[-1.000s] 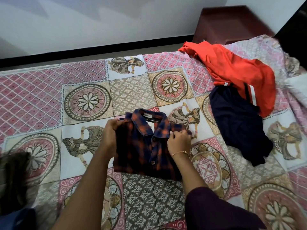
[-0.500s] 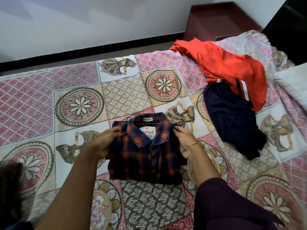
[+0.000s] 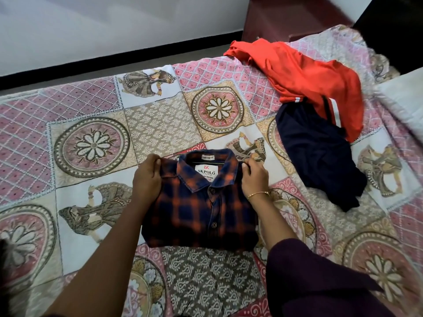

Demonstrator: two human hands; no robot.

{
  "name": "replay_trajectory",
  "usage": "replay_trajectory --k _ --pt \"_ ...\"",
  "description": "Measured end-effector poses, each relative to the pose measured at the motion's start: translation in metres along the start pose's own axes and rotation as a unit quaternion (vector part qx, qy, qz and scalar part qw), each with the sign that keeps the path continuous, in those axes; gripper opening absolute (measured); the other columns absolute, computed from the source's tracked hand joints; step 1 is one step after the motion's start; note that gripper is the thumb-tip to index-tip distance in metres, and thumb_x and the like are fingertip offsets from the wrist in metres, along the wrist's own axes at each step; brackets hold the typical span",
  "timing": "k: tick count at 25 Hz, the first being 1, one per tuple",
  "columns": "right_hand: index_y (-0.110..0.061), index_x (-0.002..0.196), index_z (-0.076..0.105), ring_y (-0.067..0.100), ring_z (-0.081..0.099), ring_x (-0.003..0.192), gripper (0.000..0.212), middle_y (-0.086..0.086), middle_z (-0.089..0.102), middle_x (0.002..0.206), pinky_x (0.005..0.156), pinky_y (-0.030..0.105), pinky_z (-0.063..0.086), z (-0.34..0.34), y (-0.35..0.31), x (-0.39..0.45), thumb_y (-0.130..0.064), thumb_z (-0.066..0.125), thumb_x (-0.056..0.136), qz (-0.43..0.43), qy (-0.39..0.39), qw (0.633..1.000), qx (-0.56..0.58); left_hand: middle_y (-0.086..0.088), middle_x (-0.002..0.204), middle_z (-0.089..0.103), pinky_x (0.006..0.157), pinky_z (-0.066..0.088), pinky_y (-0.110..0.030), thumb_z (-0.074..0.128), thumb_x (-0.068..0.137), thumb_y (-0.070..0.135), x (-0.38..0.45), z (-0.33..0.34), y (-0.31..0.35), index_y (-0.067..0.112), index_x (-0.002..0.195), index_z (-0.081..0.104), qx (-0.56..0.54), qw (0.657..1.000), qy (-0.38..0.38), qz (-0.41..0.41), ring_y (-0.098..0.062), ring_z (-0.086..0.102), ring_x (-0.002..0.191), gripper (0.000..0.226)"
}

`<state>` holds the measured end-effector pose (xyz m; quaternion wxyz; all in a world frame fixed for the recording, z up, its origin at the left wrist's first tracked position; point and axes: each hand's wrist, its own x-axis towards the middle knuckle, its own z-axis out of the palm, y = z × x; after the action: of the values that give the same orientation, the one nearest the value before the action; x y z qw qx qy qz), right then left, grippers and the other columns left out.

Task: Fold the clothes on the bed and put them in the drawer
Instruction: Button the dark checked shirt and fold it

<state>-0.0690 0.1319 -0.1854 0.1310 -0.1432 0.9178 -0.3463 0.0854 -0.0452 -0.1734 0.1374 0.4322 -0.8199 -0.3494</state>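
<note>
A folded navy-and-orange plaid shirt (image 3: 201,209) lies collar-up on the patterned bedspread (image 3: 91,147), its white label showing. My left hand (image 3: 147,179) grips the shirt's left shoulder, fingers curled over the edge. At the right shoulder my right hand (image 3: 255,179), with a gold bangle at the wrist, pinches the fabric. An unfolded orange garment (image 3: 302,81) lies crumpled at the bed's far right. A dark navy garment (image 3: 318,154) lies spread just below it, partly under the orange one.
A dark red-brown wooden cabinet (image 3: 286,17) stands beyond the bed's far right corner. A white wall with a black skirting runs along the far side. A white pillow (image 3: 405,99) sits at the right edge. Something dark (image 3: 4,255) shows at the left edge.
The shirt now lies flat with collar and label facing up. Both hands have shifted to its two shoulders. The view has drifted so the bed sits lower in frame.
</note>
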Motion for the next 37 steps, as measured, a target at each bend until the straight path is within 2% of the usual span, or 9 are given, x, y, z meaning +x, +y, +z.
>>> replay_trajectory --k 8,11,13,15,19,22,24,32,37 --pt "-0.011 0.119 0.062 0.035 0.045 0.109 0.028 0.018 0.054 0.12 0.088 0.03 0.026 0.009 0.006 0.014 -0.02 0.048 0.096 -0.003 0.013 0.99 -0.143 -0.023 0.105 0.057 0.073 0.04 -0.042 0.039 0.1 0.024 0.013 0.007 -0.005 0.006 0.113 0.05 0.143 0.988 -0.009 0.055 -0.04 0.057 0.094 0.025" --pt "-0.004 0.122 0.053 0.036 0.049 0.109 0.037 0.02 0.041 0.126 0.089 0.033 0.037 0.002 0.007 0.006 -0.029 0.051 0.094 0.131 0.037 0.99 -0.031 -0.021 0.111 0.057 0.079 0.041 -0.042 0.043 0.094 0.048 0.012 -0.002 -0.01 0.002 0.111 0.051 0.098 0.984 0.061 -0.135 -0.039 0.055 0.102 0.05" --pt "0.001 0.118 0.051 0.039 0.051 0.108 0.043 0.023 0.043 0.126 0.086 0.038 0.041 -0.007 0.01 -0.009 -0.034 0.047 0.095 0.217 0.07 0.974 -0.009 -0.024 0.104 0.061 0.078 0.044 -0.042 0.04 0.091 0.06 0.001 -0.006 -0.016 -0.004 0.101 0.059 0.117 0.968 0.024 -0.219 -0.04 0.058 0.096 0.068" --pt "0.006 0.119 0.051 0.04 0.052 0.111 0.049 0.026 0.05 0.126 0.089 0.041 0.041 -0.012 0.008 -0.026 -0.037 0.036 0.099 0.27 0.032 0.962 -0.002 -0.024 0.097 0.064 0.071 0.043 -0.037 0.041 0.09 0.059 -0.015 -0.006 -0.015 -0.005 0.094 0.064 0.12 0.963 -0.044 -0.238 -0.039 0.06 0.09 0.068" --pt "0.007 0.126 0.05 0.037 0.048 0.12 0.043 0.025 0.049 0.133 0.1 0.039 0.039 -0.023 0.01 -0.046 -0.023 0.031 0.101 0.354 -0.069 0.925 0.117 -0.022 0.099 0.067 0.074 0.045 -0.035 0.052 0.094 0.033 -0.036 -0.01 0.001 -0.001 0.101 0.066 0.059 0.974 0.048 -0.212 -0.037 0.061 0.093 0.037" --pt "-0.009 0.114 0.058 0.028 0.058 0.102 0.027 0.013 0.059 0.118 0.081 0.038 0.049 -0.032 0.021 -0.061 -0.023 0.042 0.098 0.382 -0.12 0.86 0.315 -0.022 0.101 0.064 0.077 0.043 -0.039 0.054 0.093 0.03 -0.054 -0.012 0.009 0.001 0.106 0.059 0.034 0.972 0.119 -0.201 -0.039 0.058 0.098 0.032" --pt "-0.011 0.109 0.06 0.026 0.059 0.104 0.023 0.009 0.062 0.113 0.072 0.033 0.05 -0.034 0.022 -0.068 -0.026 0.047 0.097 0.373 -0.122 0.852 0.347 -0.024 0.107 0.06 0.08 0.044 -0.041 0.057 0.091 0.036 -0.06 -0.011 0.009 0.0 0.098 0.064 0.062 0.975 0.087 -0.194 -0.041 0.056 0.1 0.038" --pt "-0.007 0.094 0.042 0.026 0.05 0.081 0.016 0.008 0.053 0.08 0.066 0.03 0.032 -0.029 0.017 -0.082 -0.021 0.051 0.095 0.21 0.042 0.973 0.084 -0.03 0.109 0.058 0.079 0.043 -0.045 0.036 0.097 0.006 -0.043 -0.01 0.02 -0.006 0.112 0.042 -0.009 0.98 0.08 -0.181 -0.042 0.056 0.101 0.02" --pt "-0.006 0.121 0.042 0.033 0.06 0.1 0.026 0.016 0.063 0.112 0.071 0.035 0.039 -0.01 0.025 -0.09 -0.016 0.043 0.098 0.197 0.03 0.97 -0.141 -0.03 0.108 0.058 0.078 0.04 -0.043 0.036 0.101 0.022 -0.051 0.011 -0.001 -0.001 0.108 0.047 0.025 0.988 0.029 -0.149 -0.042 0.055 0.1 0.027"
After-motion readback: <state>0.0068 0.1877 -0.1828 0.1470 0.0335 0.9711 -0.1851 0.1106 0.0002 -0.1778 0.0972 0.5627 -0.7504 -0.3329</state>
